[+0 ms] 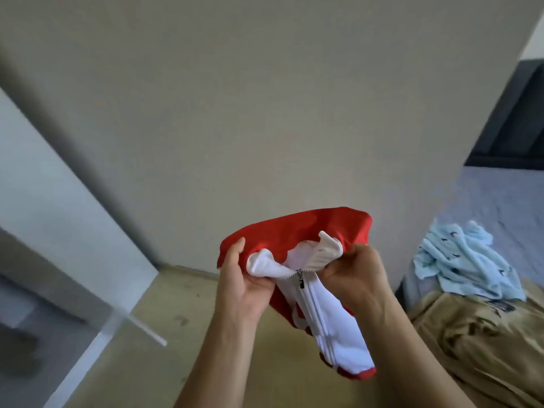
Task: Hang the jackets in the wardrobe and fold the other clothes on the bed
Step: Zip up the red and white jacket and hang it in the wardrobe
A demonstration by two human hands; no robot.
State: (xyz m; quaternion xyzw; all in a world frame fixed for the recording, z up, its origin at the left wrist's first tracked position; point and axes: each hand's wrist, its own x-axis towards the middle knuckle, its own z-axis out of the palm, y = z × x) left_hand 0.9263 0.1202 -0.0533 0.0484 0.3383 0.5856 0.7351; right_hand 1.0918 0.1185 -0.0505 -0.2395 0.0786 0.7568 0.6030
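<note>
jacket [297, 231] centre between 2 hands; clothes [468, 260] right on bed [494, 195].

The red-and-white jacket [297, 228] is made of smooth, faintly glossy cloth, and its zip pull [300, 279] of dark metal. The pale blue garment [465, 260] and tan garment [471, 343] are seen as matt, creased cloth.

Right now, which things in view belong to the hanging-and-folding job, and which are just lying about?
Job in hand:
red and white zip jacket, gripped by the left hand and right hand
light blue printed garment
tan garment
bed beneath both

Just there:
beige wall
floor
blurred white panel, possibly the wardrobe
</note>
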